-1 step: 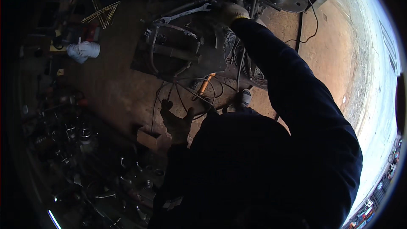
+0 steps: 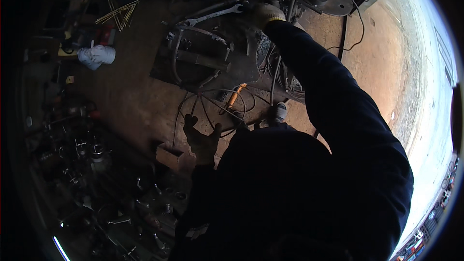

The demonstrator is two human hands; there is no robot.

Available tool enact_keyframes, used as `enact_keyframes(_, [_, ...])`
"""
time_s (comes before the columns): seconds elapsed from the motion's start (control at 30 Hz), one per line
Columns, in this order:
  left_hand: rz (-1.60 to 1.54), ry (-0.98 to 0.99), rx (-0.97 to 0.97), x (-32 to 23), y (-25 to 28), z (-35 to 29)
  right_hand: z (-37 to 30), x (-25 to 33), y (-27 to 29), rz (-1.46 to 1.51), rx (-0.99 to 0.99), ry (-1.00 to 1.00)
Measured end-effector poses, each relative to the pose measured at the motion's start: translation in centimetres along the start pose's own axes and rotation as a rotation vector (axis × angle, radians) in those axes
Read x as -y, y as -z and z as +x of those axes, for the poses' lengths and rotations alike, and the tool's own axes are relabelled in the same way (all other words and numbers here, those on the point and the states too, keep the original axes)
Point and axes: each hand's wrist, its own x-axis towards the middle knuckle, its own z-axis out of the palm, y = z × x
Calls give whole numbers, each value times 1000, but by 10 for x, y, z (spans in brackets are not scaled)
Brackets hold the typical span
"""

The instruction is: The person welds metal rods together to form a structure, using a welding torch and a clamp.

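Note:
My left hand [image 2: 203,140], in a dark-looking glove, hangs over the floor with thumb and fingers apart and nothing between them. My right hand [image 2: 267,15], in a light glove with a yellow cuff edge, stretches far forward beside an upright dark post; its fingers are lost in shadow. Just left of it lies a long open-ended wrench [image 2: 212,15], and whether the fingers touch it is not visible. Beneath the wrench a metal ring frame [image 2: 175,60] with a flat crossbar [image 2: 200,61] rests on a dark plate [image 2: 244,73].
Cables and an orange handle [image 2: 237,95] lie before my feet. A small open carton [image 2: 169,155] stands near my left hand. Thin rods [image 2: 118,13] and a whitish cloth bundle [image 2: 96,56] are at left. Dark metal parts [image 2: 99,152] crowd the lower left. Coiled cable [image 2: 292,84] sits under my right arm.
The whole view has shifted very slightly. Both hands keep their pose.

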Motion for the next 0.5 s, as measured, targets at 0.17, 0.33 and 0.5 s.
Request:
enact_keyframes(0.17, [72, 7, -70, 15, 3, -26, 6, 24, 10, -74, 195, 149])
enact_keyframes(0.33, [22, 70, -39, 1, -1, -13, 24, -3, 6, 355, 407, 151])
enact_keyframes(0.5, [-4, 70, -42, -3, 1, -6, 38, 2, 14, 390, 206, 576])
